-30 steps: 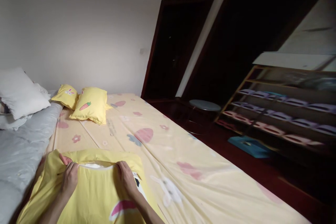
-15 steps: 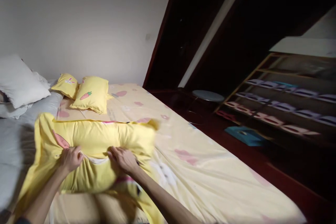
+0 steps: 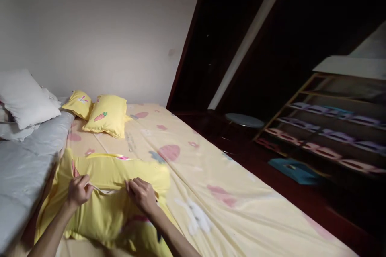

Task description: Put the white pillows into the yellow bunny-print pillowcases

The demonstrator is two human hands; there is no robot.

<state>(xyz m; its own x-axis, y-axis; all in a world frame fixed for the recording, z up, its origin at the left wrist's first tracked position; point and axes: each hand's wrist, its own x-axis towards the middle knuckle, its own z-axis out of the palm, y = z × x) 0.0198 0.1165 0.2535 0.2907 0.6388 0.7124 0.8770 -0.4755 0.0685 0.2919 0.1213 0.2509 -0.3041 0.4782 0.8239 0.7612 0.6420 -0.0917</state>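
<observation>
Yellow pillow cover (image 3: 99, 217) pinched at its opening by two hands

The left hand (image 3: 80, 190) is curled nearly closed, the thumb and bent fingers grasping one end of the opening's pale edge (image 3: 110, 192); the right hand (image 3: 141, 193) is curled likewise, knuckles up, fingers bent down over the other end; between them the edge sags in a shallow curve. The cover lies at the near end of the patterned sheet (image 3: 250, 204), beside the grey bedding (image 3: 27, 172); it looks plump beyond the hands and creased on the near side, with a pink, ear-like print (image 3: 74, 169) by the left hand and a strip of pink along its far edge. The right fingertips are hidden in the cloth; what lies inside the opening is hard to make out; the near part is shadowed and blurred, partly covered by the forearms, which the lower frame cuts off.
</observation>
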